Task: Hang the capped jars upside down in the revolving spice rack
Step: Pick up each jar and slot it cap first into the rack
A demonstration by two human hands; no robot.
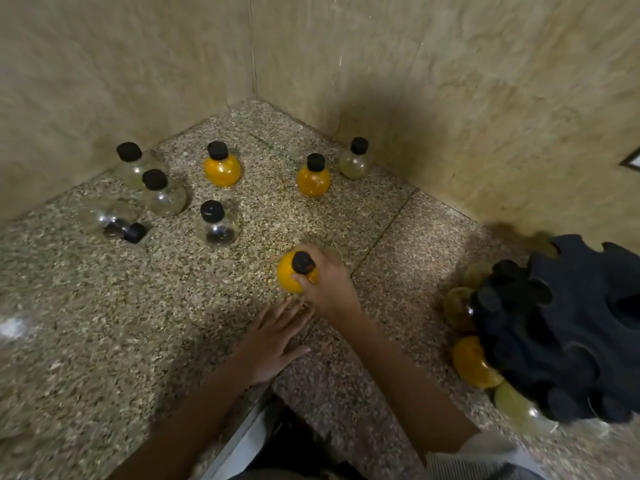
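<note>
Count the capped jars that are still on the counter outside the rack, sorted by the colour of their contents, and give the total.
Round glass jars with orange contents and black caps: 3, the last one held in the right hand
Round glass jars, clear or nearly empty, with black caps: 4, the last one lying on its side
Round glass jar with pale greenish contents and a black cap: 1
Total: 8

Jars, rack and hands on the speckled counter [86,323], counted

Eight jars sit clear of the one black rack [568,327]: three orange-filled, one of them [289,277] gripped by the right hand [327,282]; four clear, one [110,220] lying on its side; one pale greenish [355,161]. At least four more hang at the rack, partly hidden, one plainly orange [472,362]. Two hands show, the left hand [273,337] flat on the counter.
</note>
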